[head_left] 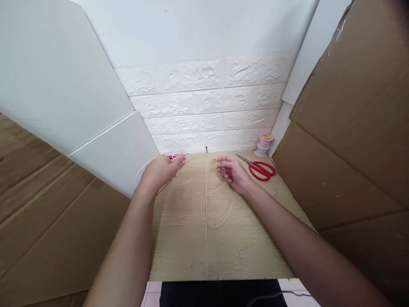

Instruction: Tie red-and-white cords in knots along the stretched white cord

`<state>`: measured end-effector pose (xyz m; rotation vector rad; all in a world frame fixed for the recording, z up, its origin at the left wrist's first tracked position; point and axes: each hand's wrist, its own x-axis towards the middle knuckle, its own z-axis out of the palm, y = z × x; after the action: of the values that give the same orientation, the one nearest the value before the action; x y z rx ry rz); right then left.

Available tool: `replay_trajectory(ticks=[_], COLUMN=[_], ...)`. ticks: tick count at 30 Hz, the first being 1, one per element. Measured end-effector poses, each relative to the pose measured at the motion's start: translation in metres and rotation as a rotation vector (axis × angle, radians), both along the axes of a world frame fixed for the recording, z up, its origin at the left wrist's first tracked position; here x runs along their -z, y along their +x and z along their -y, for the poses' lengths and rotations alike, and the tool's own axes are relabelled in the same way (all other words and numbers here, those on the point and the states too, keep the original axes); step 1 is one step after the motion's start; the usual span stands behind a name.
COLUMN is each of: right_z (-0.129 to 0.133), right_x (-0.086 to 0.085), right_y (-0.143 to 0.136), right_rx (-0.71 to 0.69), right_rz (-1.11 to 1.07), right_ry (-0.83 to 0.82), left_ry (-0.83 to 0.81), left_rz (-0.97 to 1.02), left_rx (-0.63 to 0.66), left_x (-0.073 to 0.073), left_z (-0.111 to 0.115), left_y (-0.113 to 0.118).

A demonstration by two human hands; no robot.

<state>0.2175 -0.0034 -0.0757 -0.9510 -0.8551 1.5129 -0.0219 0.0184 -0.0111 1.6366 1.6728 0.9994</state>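
Pinching pale thread (217, 188) in right hand (230, 172), slack looping below; left hand (161, 170) gripping red-and-white cords (185, 159).

Taut cord (206, 251) runs down the wooden board (179, 238), dark nail (206, 149) at its far end. Left of cord: left hand (162, 169) gripping a red-and-white bundle (179, 158), probably knotted string, mostly covered. Right of cord: right hand (233, 174) pinching pale thread (218, 188), slack looping below. Farther right of cord: red-handled scissors (262, 170), then pink spool (266, 140) atop white spool (261, 150)
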Motion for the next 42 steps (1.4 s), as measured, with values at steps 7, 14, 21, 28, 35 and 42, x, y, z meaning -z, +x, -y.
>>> replay_trajectory(ticks=[7, 14, 21, 28, 35, 42], right_z=[-0.001, 0.001, 0.001, 0.004, 0.002, -0.001], right_x=[0.003, 0.004, 0.002, 0.003, 0.003, 0.003], right_y=[-0.003, -0.004, -0.004, -0.006, -0.005, -0.002], right_rx=[0.004, -0.005, -0.030, -0.117, -0.112, -0.105], right_rz=[0.071, 0.074, 0.028, 0.048, 0.009, -0.053], right_ry=[0.035, 0.045, 0.057, 0.170, 0.142, 0.085], left_ry=[-0.127, -0.601, -0.115, -0.122, -0.100, -0.184], left_rz=[-0.223, 0.208, 0.631, 0.065, 0.409, 0.991], left_rx=[0.041, 0.690, 0.587, 0.616, 0.504, 0.755], left_x=[-0.018, -0.032, -0.019, 0.007, 0.016, 0.005], left_z=[0.017, 0.029, 0.016, 0.021, 0.004, -0.002], left_y=[0.002, -0.014, -0.013, 0.048, 0.037, 0.000])
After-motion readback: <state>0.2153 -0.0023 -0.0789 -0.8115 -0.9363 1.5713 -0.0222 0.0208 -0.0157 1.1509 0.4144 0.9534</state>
